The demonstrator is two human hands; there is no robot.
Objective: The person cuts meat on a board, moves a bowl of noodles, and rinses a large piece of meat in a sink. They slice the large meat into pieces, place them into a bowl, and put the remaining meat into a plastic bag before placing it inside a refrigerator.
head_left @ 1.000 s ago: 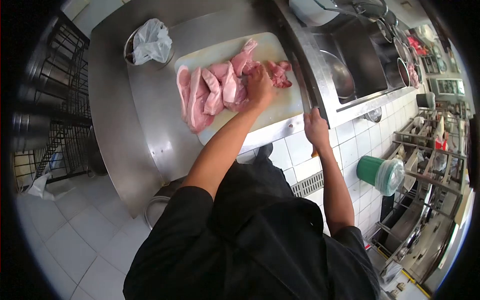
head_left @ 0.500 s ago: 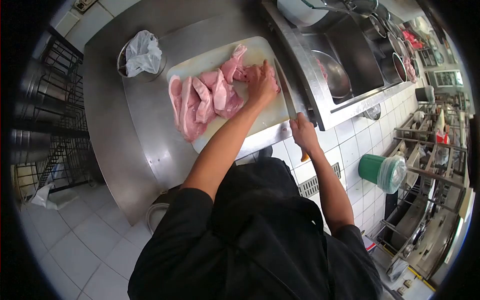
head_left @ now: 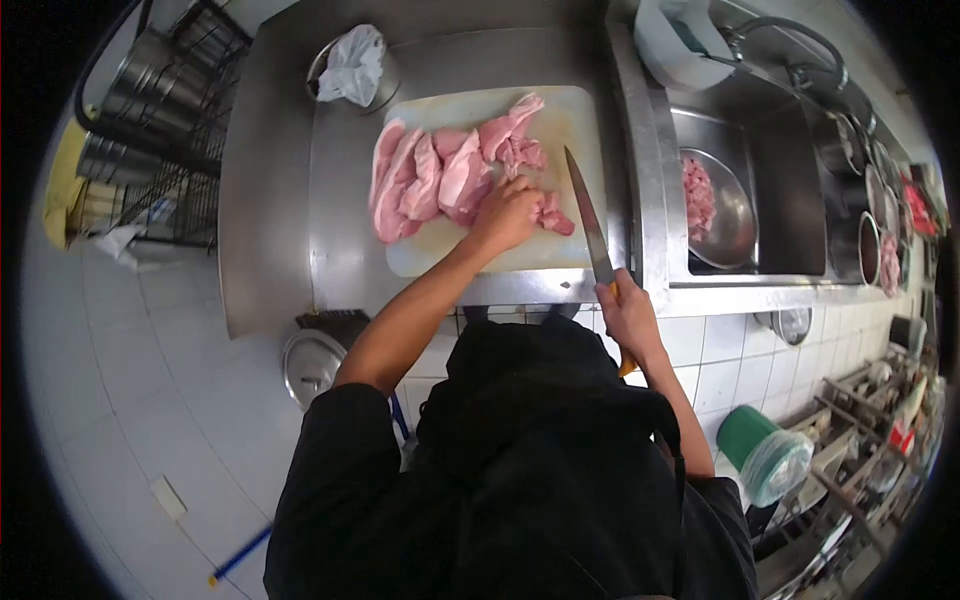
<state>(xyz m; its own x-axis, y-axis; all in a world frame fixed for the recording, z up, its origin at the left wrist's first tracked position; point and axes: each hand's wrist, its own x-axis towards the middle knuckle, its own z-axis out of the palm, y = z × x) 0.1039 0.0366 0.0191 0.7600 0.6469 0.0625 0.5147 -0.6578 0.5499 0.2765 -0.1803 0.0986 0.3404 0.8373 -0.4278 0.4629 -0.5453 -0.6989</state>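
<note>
My left hand (head_left: 508, 213) is closed, its fingers curled over raw meat near the front of a white cutting board (head_left: 425, 258). Small cut pieces of meat (head_left: 555, 216) show just right of its fingers, and others lie beyond it. To its left, several thick pink slabs of raw meat (head_left: 422, 180) lie side by side. My right hand (head_left: 630, 312) grips the yellow handle of a long knife (head_left: 590, 215) at the counter's front edge. The blade points away from me along the board's right side, apart from the meat.
A metal pot (head_left: 385, 85) with a plastic bag stands behind the board on the steel counter (head_left: 340, 250). At right, a sink (head_left: 790, 200) holds a steel bowl (head_left: 738, 215) with meat chunks. A green bucket (head_left: 745, 435) stands on the right.
My view has turned and shifted. My left hand has come nearer across the board, uncovering cut pieces beyond it. The knife stays in my right hand, beside the board's right edge.
</note>
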